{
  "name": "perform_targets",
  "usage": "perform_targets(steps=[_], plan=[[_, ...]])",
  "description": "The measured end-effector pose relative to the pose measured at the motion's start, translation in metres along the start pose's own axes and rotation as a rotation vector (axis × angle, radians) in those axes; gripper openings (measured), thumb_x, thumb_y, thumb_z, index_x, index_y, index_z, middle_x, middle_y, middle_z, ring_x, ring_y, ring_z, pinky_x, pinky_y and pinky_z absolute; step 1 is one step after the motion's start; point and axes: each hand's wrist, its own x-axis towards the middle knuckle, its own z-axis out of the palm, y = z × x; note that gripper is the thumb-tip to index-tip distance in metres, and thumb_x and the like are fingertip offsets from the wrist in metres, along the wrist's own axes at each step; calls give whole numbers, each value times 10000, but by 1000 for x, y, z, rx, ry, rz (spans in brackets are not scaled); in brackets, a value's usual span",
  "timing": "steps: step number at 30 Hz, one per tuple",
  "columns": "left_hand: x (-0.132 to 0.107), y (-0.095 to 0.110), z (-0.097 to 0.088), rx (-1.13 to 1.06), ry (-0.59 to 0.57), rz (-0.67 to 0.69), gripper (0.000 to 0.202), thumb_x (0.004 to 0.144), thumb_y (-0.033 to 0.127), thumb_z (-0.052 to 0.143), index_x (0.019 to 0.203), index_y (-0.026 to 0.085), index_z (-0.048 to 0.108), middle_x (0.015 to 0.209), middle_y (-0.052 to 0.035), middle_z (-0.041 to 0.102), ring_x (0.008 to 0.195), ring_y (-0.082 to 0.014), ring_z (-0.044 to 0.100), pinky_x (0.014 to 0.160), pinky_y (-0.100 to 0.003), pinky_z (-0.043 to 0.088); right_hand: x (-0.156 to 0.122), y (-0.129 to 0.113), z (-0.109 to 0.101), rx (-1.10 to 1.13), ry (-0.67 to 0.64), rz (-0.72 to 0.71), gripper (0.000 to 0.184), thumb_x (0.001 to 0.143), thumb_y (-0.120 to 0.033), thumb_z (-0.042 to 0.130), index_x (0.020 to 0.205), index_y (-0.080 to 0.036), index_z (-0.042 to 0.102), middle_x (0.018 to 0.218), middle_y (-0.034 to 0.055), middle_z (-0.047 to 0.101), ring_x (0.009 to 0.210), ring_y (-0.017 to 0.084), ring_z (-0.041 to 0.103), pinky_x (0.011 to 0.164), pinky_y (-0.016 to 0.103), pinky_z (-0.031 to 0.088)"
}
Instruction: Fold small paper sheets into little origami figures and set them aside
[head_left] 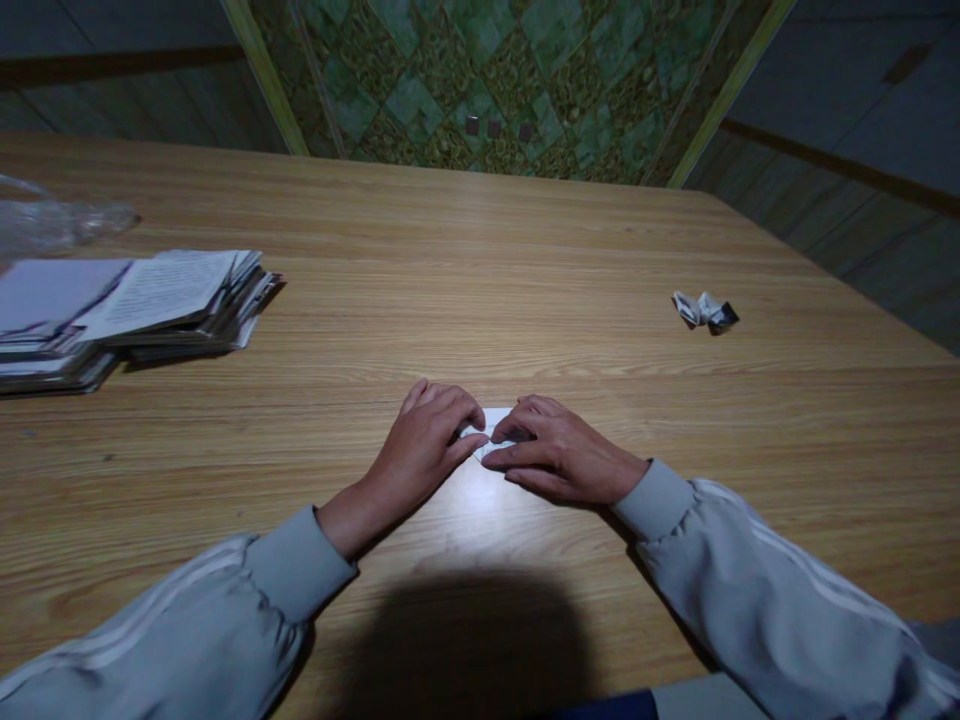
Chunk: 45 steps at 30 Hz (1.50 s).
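Observation:
A small folded piece of white paper lies on the wooden table near the front middle. My left hand presses on its left side with bent fingers. My right hand pinches its right side, fingers pressed together on the paper. Most of the paper is hidden under my fingers. Both arms wear grey sleeves with white stripes.
A spread stack of printed paper sheets lies at the left. A clear plastic bag sits behind it. One small folded paper piece rests at the right. The table's right edge runs diagonally beside a patterned floor.

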Motion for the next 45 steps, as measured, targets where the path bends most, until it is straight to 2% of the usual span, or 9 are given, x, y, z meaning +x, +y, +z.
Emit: perform_targets(steps=[14, 19, 21, 23, 26, 28, 36, 41, 45], plan=[[0, 0, 2, 35, -7, -16, 117, 964, 315, 610, 929, 205, 598, 925, -34, 633, 922, -225, 535, 856, -385, 395, 1, -3, -3, -12, -22, 3, 261, 989, -278, 534, 1180, -203, 696, 1140, 108, 659, 1020, 232, 535, 909, 413, 444], [0, 3, -7, 53, 9, -8, 110, 971, 275, 590, 902, 190, 602, 915, -43, 652, 913, -225, 568, 855, -389, 439, 2, -5, -4, -77, -68, 21, 269, 1003, -282, 505, 1178, -216, 698, 1141, 104, 650, 1024, 238, 523, 910, 410, 436], [-6, 5, -13, 101, 19, 26, 119, 995, 242, 535, 942, 177, 619, 992, -68, 678, 970, -232, 592, 938, -430, 440, 1, -5, -4, -82, -69, 18, 272, 1006, -290, 497, 1177, -222, 698, 1148, 99, 649, 1020, 239, 522, 907, 409, 433], [-15, 8, -17, 214, 29, 88, 171, 1013, 194, 477, 1065, 173, 638, 1185, -103, 679, 1122, -256, 593, 1104, -531, 324, 2, -5, -3, -82, -66, 13, 274, 1010, -295, 490, 1177, -225, 695, 1153, 96, 648, 1020, 239, 520, 907, 411, 430], [-34, 14, -16, 375, -65, 218, 342, 1031, 161, 410, 1342, 172, 552, 1441, -137, 570, 1376, -292, 461, 1189, -560, 196, 2, -6, -4, -89, -72, 16, 277, 1015, -293, 480, 1177, -214, 691, 1154, 102, 649, 1029, 238, 518, 911, 413, 428], [-44, 17, -12, 407, -118, 254, 420, 1040, 215, 418, 1456, 167, 454, 1513, -139, 504, 1424, -278, 421, 1202, -520, 193, 3, -7, -4, -92, -79, 19, 279, 1017, -293, 477, 1178, -207, 688, 1151, 105, 650, 1030, 237, 519, 910, 411, 429], [-59, 12, -4, 389, -167, 263, 750, 957, 586, 509, 1524, 116, 363, 1530, -220, 453, 1426, -349, 420, 1198, -550, 199, 1, -4, -4, -55, -72, 18, 284, 990, -283, 533, 1223, -189, 664, 1146, 121, 666, 1041, 246, 540, 920, 425, 449], [-62, 8, 0, 371, -182, 239, 814, 916, 605, 569, 1544, 145, 330, 1563, -231, 397, 1470, -371, 337, 1191, -562, 208, 3, -5, -7, -14, -47, 21, 258, 958, -206, 555, 1193, -173, 654, 1149, 117, 706, 1088, 243, 567, 953, 424, 477], [-61, 9, -3, 371, -212, 251, 873, 867, 607, 643, 1538, 143, 334, 1570, -240, 380, 1475, -385, 321, 1193, -556, 212, 4, -8, -10, -40, -45, 20, 226, 943, -156, 533, 1130, -178, 658, 1116, 107, 726, 1064, 236, 588, 919, 399, 503]])
